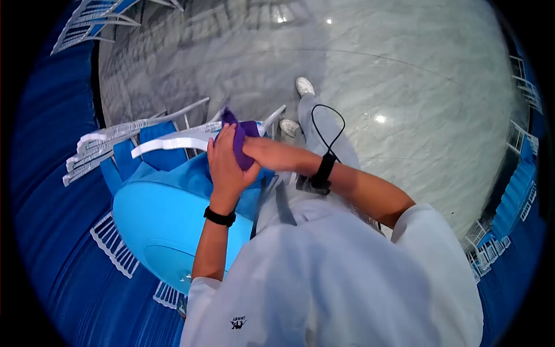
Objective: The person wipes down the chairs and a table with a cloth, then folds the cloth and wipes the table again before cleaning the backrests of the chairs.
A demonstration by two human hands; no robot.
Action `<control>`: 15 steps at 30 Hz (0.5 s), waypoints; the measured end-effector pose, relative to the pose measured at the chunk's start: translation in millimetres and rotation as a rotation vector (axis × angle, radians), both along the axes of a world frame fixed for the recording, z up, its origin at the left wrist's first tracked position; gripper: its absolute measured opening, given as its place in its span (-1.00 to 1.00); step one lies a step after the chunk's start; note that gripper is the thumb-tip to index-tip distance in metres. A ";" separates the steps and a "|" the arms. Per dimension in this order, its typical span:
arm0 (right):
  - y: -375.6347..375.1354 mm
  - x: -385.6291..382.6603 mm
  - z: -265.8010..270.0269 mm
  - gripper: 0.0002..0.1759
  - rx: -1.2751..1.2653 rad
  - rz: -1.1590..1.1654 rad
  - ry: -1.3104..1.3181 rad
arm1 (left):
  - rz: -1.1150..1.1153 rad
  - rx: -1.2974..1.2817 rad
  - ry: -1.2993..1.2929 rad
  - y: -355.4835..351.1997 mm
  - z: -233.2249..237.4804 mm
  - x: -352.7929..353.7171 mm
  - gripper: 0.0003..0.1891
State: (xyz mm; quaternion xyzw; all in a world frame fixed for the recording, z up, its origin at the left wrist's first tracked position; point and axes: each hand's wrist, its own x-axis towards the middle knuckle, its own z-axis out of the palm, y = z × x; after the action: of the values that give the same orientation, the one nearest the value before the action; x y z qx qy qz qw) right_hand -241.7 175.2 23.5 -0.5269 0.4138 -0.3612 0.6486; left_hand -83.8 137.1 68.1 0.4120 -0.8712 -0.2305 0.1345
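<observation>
Both of my hands meet on a purple cloth (244, 151) in front of my body, to the left of my legs. My left hand (225, 157) lies along the cloth's left side with its fingers pointing away from me, and a black band circles that wrist. From the right, my right hand (257, 151) presses against the cloth; its fingertips are partly hidden behind the cloth and my left hand. A white curved bar (170, 142) runs just left of my hands. Below them is a large, rounded light blue surface (156, 214).
White slatted frames (110, 136) with blue panels stand at the left. More white frames (523, 141) line the right edge. Blue drapes (52, 191) hang around the sides. The grey floor (393, 75) is glossy. A black cable loop (328, 124) hangs by my right wrist.
</observation>
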 end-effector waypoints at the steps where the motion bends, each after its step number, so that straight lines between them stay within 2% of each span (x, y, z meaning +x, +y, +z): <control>1: -2.0 -3.7 4.3 -0.53 -0.042 0.108 0.029 | -0.012 -0.004 0.006 -3.8 -4.0 0.7 -0.18; 2: 2.1 -1.5 12.6 -0.56 0.197 -0.062 -0.254 | -0.045 -0.004 -0.054 -4.8 -7.0 2.7 -0.19; 3: 0.5 0.5 -0.1 -0.56 0.198 -0.070 -0.257 | -0.076 -0.001 -0.120 -4.8 -8.9 6.2 -0.20; 4: 1.6 6.6 -21.5 -0.57 0.053 -0.072 -0.129 | -0.094 -0.115 -0.156 0.9 -12.3 4.5 -0.25; 5: -1.3 8.9 -27.6 -0.58 -0.091 -0.076 -0.001 | -0.104 -0.113 -0.164 4.1 -12.3 -0.7 -0.25; 7: -1.8 8.1 -27.5 -0.58 -0.074 -0.089 -0.070 | -0.075 -0.222 -0.198 6.6 -10.5 -9.2 -0.28; 9: -3.8 7.4 -15.5 -0.59 -0.136 -0.035 0.014 | -0.081 -0.259 -0.179 5.2 -19.5 -4.5 -0.34; 10: -11.4 4.1 1.0 -0.63 -0.201 0.102 0.138 | -0.042 -0.224 0.017 5.0 -25.1 -1.1 -0.36; 12: -11.4 9.5 -1.8 -0.64 -0.255 0.080 0.139 | -0.010 -0.228 0.353 2.7 -37.8 -0.4 -0.40; 13: -9.9 9.5 0.7 -0.65 -0.313 0.063 0.131 | -0.002 -0.225 0.363 3.0 -39.0 -2.9 -0.40; 14: -9.0 4.9 13.2 -0.64 -0.012 -0.099 -0.119 | 0.001 -0.259 0.286 3.7 -38.6 -4.7 -0.41; 15: -10.2 2.6 3.2 -0.64 -0.009 -0.084 -0.116 | 0.009 -0.293 0.202 4.8 -36.2 -5.4 -0.41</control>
State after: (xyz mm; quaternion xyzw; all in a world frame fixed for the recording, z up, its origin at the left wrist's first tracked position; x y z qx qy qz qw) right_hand -239.0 164.9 26.7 -0.4901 0.3959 -0.4199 0.6533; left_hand -89.2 141.9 31.8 0.3665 -0.8758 -0.1406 0.2809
